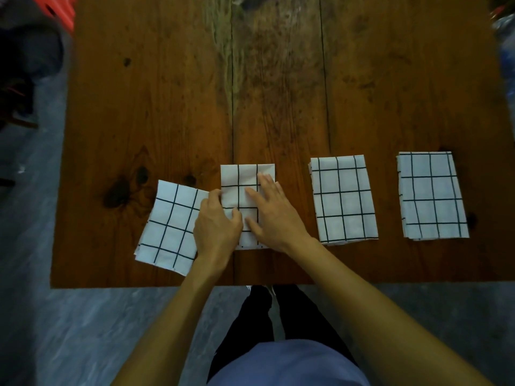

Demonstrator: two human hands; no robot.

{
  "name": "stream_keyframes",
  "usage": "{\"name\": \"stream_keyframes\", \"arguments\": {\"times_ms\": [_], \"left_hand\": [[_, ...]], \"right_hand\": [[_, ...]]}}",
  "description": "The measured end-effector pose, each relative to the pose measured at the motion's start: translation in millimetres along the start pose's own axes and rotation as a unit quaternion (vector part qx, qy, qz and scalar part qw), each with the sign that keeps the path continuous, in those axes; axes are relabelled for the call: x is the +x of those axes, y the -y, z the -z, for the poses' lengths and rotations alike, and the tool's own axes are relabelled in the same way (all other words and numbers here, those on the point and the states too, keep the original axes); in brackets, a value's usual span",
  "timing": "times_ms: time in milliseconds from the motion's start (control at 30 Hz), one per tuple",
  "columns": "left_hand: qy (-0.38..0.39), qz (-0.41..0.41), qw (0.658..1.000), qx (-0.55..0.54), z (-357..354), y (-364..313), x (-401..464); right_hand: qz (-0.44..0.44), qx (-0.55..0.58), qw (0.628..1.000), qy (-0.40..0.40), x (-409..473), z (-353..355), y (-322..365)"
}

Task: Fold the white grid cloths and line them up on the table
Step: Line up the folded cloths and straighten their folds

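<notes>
Left hand (216, 222) seemingly pinching the second folded cloth (242, 181); right hand (274, 211) flat, fingers straight, on it

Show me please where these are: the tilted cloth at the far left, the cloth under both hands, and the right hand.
tilted cloth (167, 227), head view, on its middle squares.
cloth under both hands (242, 176), head view, on its bare far part.
right hand (274, 215), head view, on the back of the hand.
</notes>
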State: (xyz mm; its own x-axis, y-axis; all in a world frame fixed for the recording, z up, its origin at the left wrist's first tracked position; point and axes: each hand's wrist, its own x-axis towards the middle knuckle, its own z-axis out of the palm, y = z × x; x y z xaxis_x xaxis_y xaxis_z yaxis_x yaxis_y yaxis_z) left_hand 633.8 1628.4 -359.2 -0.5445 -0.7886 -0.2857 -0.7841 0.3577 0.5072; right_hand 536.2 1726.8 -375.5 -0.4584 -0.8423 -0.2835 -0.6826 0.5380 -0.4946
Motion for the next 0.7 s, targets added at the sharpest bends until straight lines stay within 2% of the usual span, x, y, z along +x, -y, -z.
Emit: {"name": "stream_keyframes", "arguments": {"times_ms": [167,233,300,367,433,567,700], "left_hand": [[-0.006,0.007,1.000,0.008,0.0,-4.2,0.6],[-0.044,-0.024,0.997,0.057,3.3,-10.7,-3.3],[-0.065,-0.083,0.993,0.056,1.1,-30.2,-8.7],[-0.017,-0.139,0.990,0.015,-10.7,-59.4,-15.5],[0.042,-0.161,0.986,-0.032,-28.9,-89.9,-21.7],[0.119,-0.148,0.978,-0.090,-60.2,-126.0,-30.6],[0.137,-0.136,0.976,-0.099,-76.3,-134.5,-33.2]], "right_hand": [[0.010,0.016,1.000,0.002,-3.1,5.7,-3.7],[0.002,0.037,0.999,-0.019,-11.0,10.6,-8.3],[-0.039,0.059,0.995,-0.070,-24.1,18.3,-19.4],[-0.089,0.057,0.987,-0.119,-40.1,26.6,-38.1],[-0.134,0.036,0.982,-0.131,-54.7,33.1,-59.9],[-0.193,0.003,0.976,-0.099,-68.5,38.4,-91.7],[-0.189,-0.032,0.979,-0.067,-68.1,33.7,-98.7]]}}
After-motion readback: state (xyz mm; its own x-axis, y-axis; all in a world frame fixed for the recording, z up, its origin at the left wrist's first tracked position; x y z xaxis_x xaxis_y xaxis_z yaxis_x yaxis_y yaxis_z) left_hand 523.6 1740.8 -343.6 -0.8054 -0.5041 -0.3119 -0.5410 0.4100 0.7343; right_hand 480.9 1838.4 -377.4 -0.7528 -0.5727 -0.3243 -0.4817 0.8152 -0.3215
